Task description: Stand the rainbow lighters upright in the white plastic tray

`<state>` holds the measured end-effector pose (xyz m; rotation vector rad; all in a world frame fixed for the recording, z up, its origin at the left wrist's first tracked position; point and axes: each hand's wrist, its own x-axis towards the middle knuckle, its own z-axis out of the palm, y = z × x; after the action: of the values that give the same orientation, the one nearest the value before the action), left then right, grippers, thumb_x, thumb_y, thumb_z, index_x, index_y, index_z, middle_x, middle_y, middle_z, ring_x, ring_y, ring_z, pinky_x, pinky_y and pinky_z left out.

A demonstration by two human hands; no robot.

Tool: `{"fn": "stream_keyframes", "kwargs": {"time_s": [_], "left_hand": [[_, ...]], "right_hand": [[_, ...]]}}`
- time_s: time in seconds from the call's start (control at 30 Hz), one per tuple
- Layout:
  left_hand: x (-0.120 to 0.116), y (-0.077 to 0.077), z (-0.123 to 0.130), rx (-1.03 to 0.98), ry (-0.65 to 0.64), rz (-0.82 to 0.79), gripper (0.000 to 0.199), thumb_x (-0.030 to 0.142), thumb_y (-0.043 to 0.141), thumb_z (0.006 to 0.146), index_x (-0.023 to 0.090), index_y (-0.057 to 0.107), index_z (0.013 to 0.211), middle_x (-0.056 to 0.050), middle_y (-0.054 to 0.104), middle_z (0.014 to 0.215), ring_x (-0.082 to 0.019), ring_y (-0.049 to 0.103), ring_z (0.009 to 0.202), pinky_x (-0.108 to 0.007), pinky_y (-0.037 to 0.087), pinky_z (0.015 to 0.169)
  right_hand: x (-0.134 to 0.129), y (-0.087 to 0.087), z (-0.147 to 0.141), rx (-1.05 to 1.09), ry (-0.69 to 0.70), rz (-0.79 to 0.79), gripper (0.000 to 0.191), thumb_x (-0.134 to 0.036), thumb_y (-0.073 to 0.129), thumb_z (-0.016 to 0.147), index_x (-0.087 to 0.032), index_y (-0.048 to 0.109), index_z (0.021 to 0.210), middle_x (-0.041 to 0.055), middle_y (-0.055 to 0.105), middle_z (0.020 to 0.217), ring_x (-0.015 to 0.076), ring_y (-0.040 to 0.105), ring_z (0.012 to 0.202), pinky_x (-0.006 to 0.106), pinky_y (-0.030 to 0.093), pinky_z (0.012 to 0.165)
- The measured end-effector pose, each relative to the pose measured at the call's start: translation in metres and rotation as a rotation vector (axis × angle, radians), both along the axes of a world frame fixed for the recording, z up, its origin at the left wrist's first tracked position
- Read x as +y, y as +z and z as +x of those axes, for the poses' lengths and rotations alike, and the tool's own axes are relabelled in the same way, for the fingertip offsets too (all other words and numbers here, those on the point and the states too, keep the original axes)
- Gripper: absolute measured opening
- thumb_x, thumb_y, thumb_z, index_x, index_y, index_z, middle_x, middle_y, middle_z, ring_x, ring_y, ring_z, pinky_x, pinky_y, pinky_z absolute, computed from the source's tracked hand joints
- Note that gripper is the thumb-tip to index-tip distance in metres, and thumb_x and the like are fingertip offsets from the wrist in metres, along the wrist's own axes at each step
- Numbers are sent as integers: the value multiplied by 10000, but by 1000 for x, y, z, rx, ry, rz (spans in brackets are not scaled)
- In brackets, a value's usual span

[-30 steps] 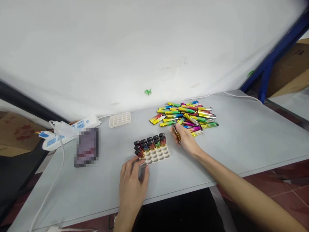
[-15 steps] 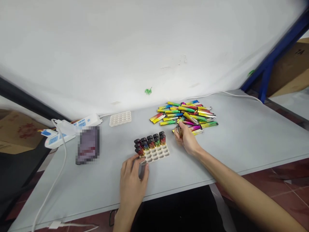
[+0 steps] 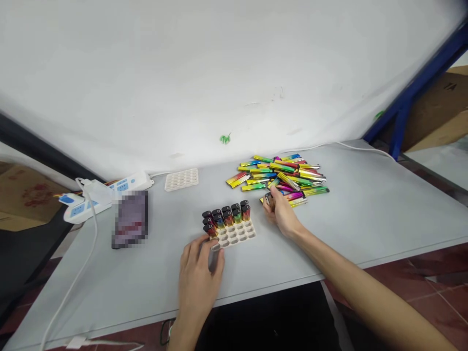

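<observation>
A white cell tray (image 3: 239, 235) lies on the table, with several black-topped lighters (image 3: 227, 217) upright in its back rows and left column; the other cells show bare. My left hand (image 3: 199, 273) is at its near left corner, thumb and index finger around the edge and the other fingers along the left side. Right of the tray, my right hand (image 3: 280, 212) is closed on a lighter (image 3: 269, 199) whose dark top shows at the fingertips; most of its body is hidden. Just behind that hand lies a loose pile of shiny multicoloured lighters (image 3: 283, 168).
A second white cell tray (image 3: 182, 179) lies near the wall. To the left are a power strip (image 3: 129, 184) with plugs and cables, and a pixelated dark flat object (image 3: 130, 219). A white cable (image 3: 338, 143) runs along the back right. A blue frame (image 3: 402, 109) stands at right.
Both hands stay almost where they were, the right still on a lighter at the pile's near edge. The whole view has shifted slightly.
</observation>
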<state>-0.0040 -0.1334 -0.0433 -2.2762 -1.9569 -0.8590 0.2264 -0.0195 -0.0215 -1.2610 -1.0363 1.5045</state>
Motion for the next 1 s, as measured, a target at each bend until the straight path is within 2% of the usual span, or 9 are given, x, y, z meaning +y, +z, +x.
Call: {"fn": "stream_keyframes", "kwargs": {"time_s": [0.07,0.27,0.4,0.53,0.63,0.7,0.8,0.9,1.0], "left_hand": [[0,0,0,2,1,3,179,280,563,932,202,611,1086,-93,592,1172,-275,527,1107,-461,476,960],[-3,2,2,-4,3,-1,174,274,558,935,207,605,1089,-90,599,1163,-274,530,1113,-457,476,961],[-2,3,3,-8,13,-11,175,272,557,935,211,605,1092,-86,601,1170,-275,529,1121,-458,473,966],[-1,2,2,7,6,-4,179,281,561,931,204,609,1085,-93,601,1164,-280,533,1111,-465,475,962],[-1,2,1,15,0,-1,183,284,560,931,203,611,1088,-96,601,1163,-283,533,1106,-472,475,962],[-1,2,1,9,-6,3,184,280,558,932,201,610,1090,-97,602,1163,-283,532,1111,-474,476,965],[-1,3,2,0,-5,-7,179,274,556,933,200,611,1086,-97,604,1162,-282,531,1117,-476,476,966],[-1,4,3,-5,2,-16,181,270,559,932,201,613,1090,-96,605,1167,-282,532,1120,-479,474,967],[0,4,4,-6,2,-12,188,265,562,928,198,616,1095,-97,610,1163,-284,534,1119,-476,477,961]], "right_hand": [[0,-1,0,-5,9,14,636,-704,342,912,-225,326,495,-63,210,442,77,141,398,261,105,416],[-1,-6,2,27,31,58,542,-504,320,958,-228,341,492,-54,226,417,89,153,392,265,116,413],[-2,-4,1,-40,21,89,557,-544,308,965,-229,349,507,-54,225,429,95,173,399,272,130,425],[-8,2,-1,-171,7,196,579,-646,270,968,-213,516,673,-38,356,524,123,324,469,273,253,468],[-15,6,4,-326,18,390,515,-579,279,1004,-209,561,782,8,530,705,161,505,661,306,411,647],[-22,11,9,-475,27,522,399,-511,394,1001,-209,589,829,36,600,855,183,556,810,333,434,777],[-33,25,14,-678,-11,687,214,-434,625,914,-220,630,898,43,629,930,211,564,909,357,436,832],[-45,44,10,-735,12,764,158,-373,687,885,-229,651,937,30,647,902,190,584,848,319,465,748],[-54,58,-4,-700,153,744,170,-345,660,913,-227,644,1035,23,683,937,142,608,719,271,476,629]]}}
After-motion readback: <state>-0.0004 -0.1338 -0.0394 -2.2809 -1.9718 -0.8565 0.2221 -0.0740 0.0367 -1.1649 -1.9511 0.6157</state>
